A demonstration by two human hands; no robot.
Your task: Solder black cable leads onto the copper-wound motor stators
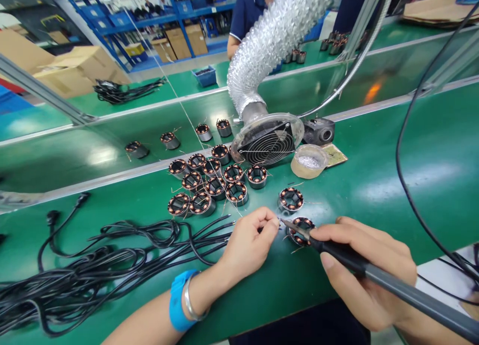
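Note:
My left hand, with a blue band and a silver bangle at the wrist, pinches the end of a thin wire between thumb and forefinger. The wire is mostly hidden by the fingers. A soldering iron with a dark handle lies in my right hand, held like a pen. Its tip is right at the left fingertips, touching or very close to the wire. Under the iron stands a copper-wound motor stator, partly covered. Another stator with loose thin leads sits just behind it.
Several more stators stand behind my left hand. Black power cables cover the left. A fume extractor hood hangs from a silver duct. Beside it are a round tub and a sponge. Across the bench is another person.

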